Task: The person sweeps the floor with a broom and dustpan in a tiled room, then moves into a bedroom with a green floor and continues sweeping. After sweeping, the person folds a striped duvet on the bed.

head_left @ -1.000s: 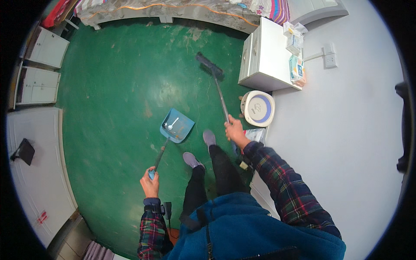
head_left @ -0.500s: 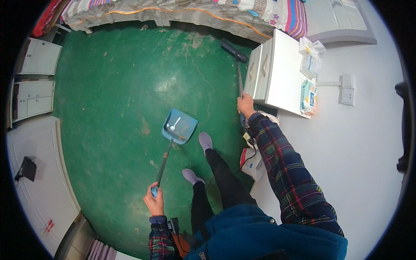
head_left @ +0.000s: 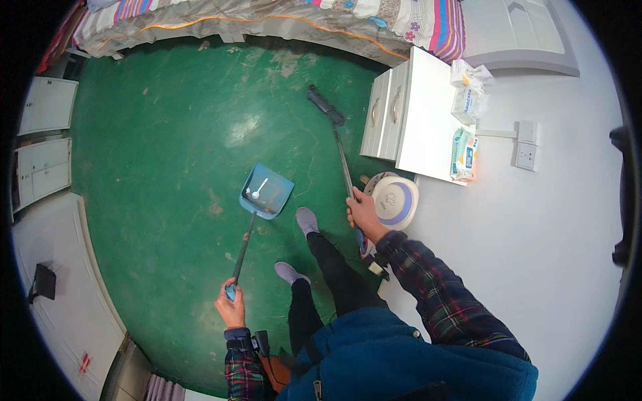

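Observation:
My left hand [head_left: 231,306] is closed round the blue end of a long-handled dustpan. The blue pan [head_left: 281,196] rests on the green floor in front of my feet, with a white plastic spoon [head_left: 260,188] and some small debris in it. In my right hand [head_left: 364,212] is the dark handle of a broom, gripped partway along its length. The broom's dark bristle head [head_left: 326,106] is on or just above the floor, left of the white nightstand and apart from the dustpan.
The white nightstand [head_left: 428,107] at the right bears tissue packs and a wipes pack [head_left: 463,155]. A round white and purple basin [head_left: 394,202] stands below it. A bed [head_left: 267,30] spans the far side. White cabinets [head_left: 50,105] line the left. My shoes [head_left: 307,220] are near the dustpan.
The broom has swung left, away from the nightstand's front, and my right hand has moved left and nearer to me. The basin has come into fuller view. The dustpan stays on the floor.

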`<state>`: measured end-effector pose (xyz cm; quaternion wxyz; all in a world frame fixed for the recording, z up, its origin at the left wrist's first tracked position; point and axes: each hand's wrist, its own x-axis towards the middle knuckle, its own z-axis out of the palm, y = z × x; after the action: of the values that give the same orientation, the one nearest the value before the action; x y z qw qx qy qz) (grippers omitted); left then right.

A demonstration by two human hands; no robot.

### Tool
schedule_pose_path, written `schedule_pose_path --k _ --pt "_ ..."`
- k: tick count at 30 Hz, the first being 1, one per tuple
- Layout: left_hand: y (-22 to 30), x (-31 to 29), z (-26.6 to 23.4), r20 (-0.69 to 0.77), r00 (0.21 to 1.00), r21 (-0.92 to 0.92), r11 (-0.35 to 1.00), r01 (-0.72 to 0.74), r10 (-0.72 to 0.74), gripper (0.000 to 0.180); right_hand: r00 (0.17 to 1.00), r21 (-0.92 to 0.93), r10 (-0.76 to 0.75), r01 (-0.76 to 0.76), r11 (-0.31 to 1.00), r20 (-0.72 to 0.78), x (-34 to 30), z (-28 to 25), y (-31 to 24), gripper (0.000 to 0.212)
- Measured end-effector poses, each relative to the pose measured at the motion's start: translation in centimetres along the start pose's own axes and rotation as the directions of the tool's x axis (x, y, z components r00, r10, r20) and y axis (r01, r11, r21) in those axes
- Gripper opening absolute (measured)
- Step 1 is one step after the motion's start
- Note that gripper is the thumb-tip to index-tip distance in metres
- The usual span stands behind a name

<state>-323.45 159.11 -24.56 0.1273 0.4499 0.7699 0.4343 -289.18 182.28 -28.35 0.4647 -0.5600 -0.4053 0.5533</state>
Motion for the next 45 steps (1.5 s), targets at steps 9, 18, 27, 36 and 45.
schedule_pose_path --k 9,18,27,36,45 --pt "-0.9 -1.2 -2.5 0.024 0.999 0.049 0.998 0.033 -0.035 0.017 0.987 -0.231 -0.140 0.120 0.966 -0.074 4.7 -1.6 -3.4 0.025" --pt "2.4 -0.4 -6.1 0.035 0.999 0.112 0.994 0.001 -0.005 0.017 0.989 0.058 0.133 -0.137 0.989 0.061 -3.5 1.2 -6.2 0.029" --pt "7.3 4.9 -6.3 0.065 0.996 0.091 0.994 0.054 -0.060 0.017 0.991 -0.262 -0.129 0.117 0.958 -0.029 7.1 0.7 -11.6 0.012" --pt "10.2 9.8 -4.1 0.101 0.992 0.102 0.992 0.070 -0.080 0.017 0.998 -0.310 -0.058 0.044 0.950 -0.038 21.2 -1.3 -15.6 0.013" --pt "12.7 12.3 -3.1 0.098 0.991 0.146 0.987 0.073 -0.088 0.015 0.988 -0.192 0.136 -0.147 0.970 -0.068 6.8 -0.4 -15.2 0.034"
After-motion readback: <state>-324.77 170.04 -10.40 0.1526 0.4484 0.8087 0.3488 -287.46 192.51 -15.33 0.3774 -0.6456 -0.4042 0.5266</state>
